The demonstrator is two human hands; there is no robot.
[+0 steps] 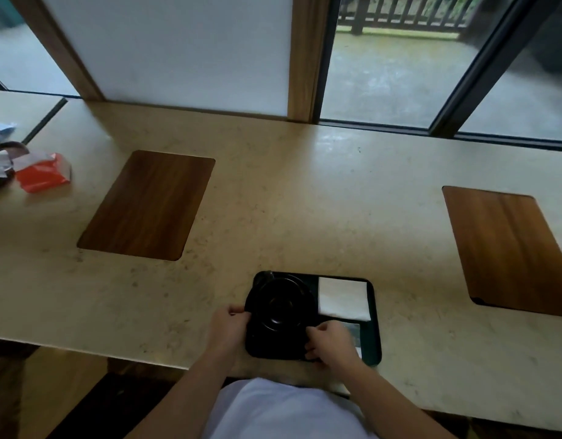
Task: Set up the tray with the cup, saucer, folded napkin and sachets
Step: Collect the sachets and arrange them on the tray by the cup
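Observation:
A dark rectangular tray (pixel 375 343) lies at the near edge of the counter. On its left half sits a black round saucer (pixel 278 304). Behind the saucer, at the tray's back left corner, a dark shape that may be the cup (pixel 264 276) shows only partly. A folded white napkin (pixel 343 297) rests on the tray's right half. Below the napkin a pale sachet (pixel 352 331) peeks out beside my right hand. My left hand (pixel 229 324) grips the saucer's left rim. My right hand (pixel 329 340) grips its near right rim.
Two wooden inlays are set into the beige counter, one at the left (pixel 146 204) and one at the right (pixel 508 248). A red packet (pixel 43 175) and crumpled wrappers (pixel 0 153) lie at the far left. Windows run along the back.

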